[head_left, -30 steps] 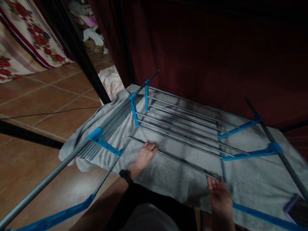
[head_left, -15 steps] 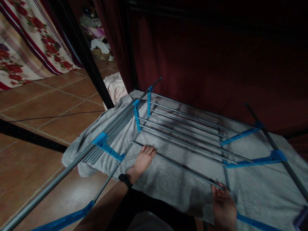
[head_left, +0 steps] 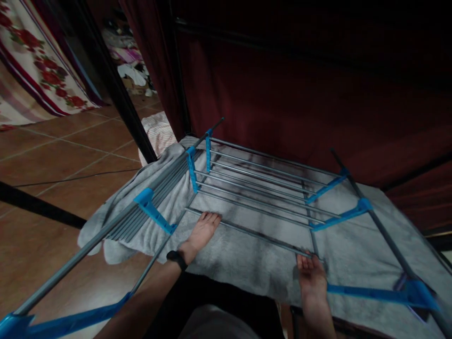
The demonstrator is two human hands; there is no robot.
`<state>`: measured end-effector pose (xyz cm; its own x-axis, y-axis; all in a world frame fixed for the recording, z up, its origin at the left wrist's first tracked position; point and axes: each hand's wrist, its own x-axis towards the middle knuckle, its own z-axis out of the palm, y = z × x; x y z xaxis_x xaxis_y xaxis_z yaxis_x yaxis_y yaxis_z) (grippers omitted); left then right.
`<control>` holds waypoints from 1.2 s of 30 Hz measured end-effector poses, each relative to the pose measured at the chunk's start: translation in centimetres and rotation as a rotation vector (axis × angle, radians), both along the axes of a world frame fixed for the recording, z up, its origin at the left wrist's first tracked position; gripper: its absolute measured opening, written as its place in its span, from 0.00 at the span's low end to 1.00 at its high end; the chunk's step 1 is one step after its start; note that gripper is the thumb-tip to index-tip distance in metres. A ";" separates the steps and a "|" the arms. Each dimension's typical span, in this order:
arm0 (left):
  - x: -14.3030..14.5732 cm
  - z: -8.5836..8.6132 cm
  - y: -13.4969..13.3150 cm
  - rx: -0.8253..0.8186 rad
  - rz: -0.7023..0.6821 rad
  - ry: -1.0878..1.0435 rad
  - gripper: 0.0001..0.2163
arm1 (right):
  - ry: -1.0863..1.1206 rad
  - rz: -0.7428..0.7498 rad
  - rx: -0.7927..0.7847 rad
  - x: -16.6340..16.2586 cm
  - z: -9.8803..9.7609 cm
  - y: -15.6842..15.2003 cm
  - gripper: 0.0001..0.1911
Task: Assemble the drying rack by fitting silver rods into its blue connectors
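Observation:
A metal clothes drying rack with grey tubes and blue plastic brackets lies across a grey blanket. Its near crossbar runs between my two hands. My left hand, with a dark band at the wrist, closes over the bar from above, close to its left end. Near the other end, my right hand is turned palm up, its fingers curled at the bar. Blue brackets stick out from the left side tube, and a long blue arm extends right from beside my right hand.
A dark red curtain hangs behind the rack. Black posts stand at the left, beyond them a tiled floor with a thin cable and a floral curtain. A dark flat object lies under the rack's right side.
Both hands keep their hold on the crossbar. The view has shifted, with the rack's right side now further left and more of its lower right blue joint showing.

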<state>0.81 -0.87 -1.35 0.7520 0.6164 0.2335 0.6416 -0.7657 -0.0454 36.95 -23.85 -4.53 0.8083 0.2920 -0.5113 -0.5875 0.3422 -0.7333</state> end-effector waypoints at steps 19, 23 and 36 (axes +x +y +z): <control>-1.5 1.3 0.7 0.061 0.003 -0.145 0.18 | -0.208 -0.017 0.109 -0.9 2.0 2.1 0.23; -2.5 0.8 1.6 0.107 0.012 -0.182 0.16 | -0.194 -0.056 0.103 -0.4 3.1 3.1 0.25; -1.4 0.0 1.7 0.123 -0.167 -0.329 0.11 | -0.227 -0.072 0.104 0.8 3.8 4.0 0.20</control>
<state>-0.55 0.83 -1.33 0.7123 0.4440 0.5436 0.5040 -0.8626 0.0440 37.73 -19.84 -0.71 0.9195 0.2712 -0.2845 -0.3833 0.4575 -0.8024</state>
